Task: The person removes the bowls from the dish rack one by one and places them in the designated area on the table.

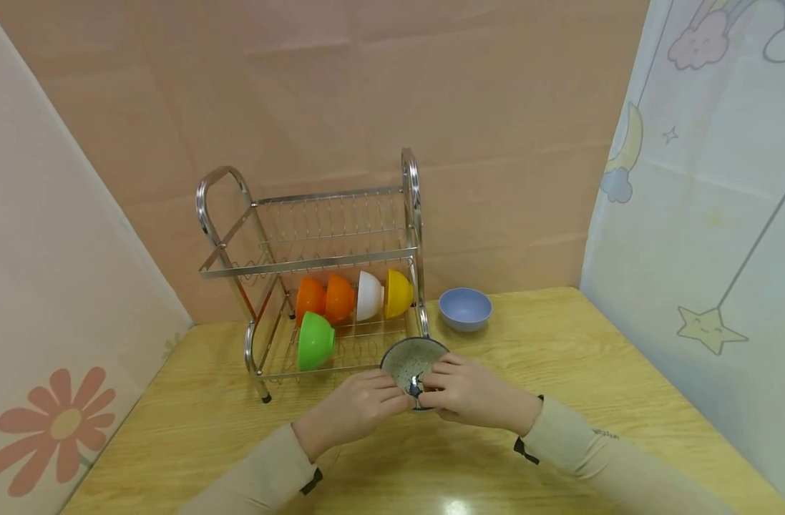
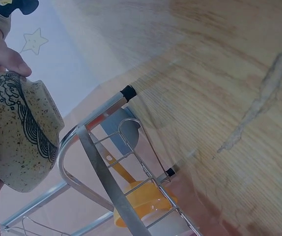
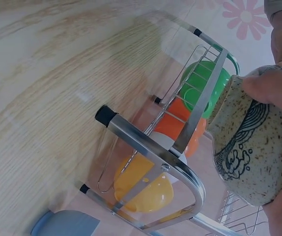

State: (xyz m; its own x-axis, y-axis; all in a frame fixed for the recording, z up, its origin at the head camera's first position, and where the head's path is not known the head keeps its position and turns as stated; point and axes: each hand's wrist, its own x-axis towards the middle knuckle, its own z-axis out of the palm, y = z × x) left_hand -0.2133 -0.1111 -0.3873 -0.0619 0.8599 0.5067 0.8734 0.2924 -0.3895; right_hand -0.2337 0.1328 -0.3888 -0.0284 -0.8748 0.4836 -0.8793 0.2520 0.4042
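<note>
A speckled grey bowl (image 1: pixel 410 357) with a dark rim is held up between both hands in front of the dish rack's right end. Its outside carries a dark wave pattern, plain on the bowl (image 2: pixel 20 132) in the left wrist view and on the bowl (image 3: pixel 259 147) in the right wrist view. My left hand (image 1: pixel 363 404) grips its near left side. On the right side my right hand (image 1: pixel 466 390) holds it, fingers over the rim and thumb against the wall. The bowl is tilted, its inside facing the head camera.
Behind the hands stands a two-tier metal dish rack (image 1: pixel 308 263). Its lower tier holds two orange bowls (image 1: pixel 339 299), a white bowl (image 1: pixel 369 296), a yellow bowl (image 1: pixel 398 294) and a green bowl (image 1: pixel 315 342), all on edge. A blue bowl (image 1: pixel 465 310) sits on the wooden table (image 1: pixel 559 357), right of the rack.
</note>
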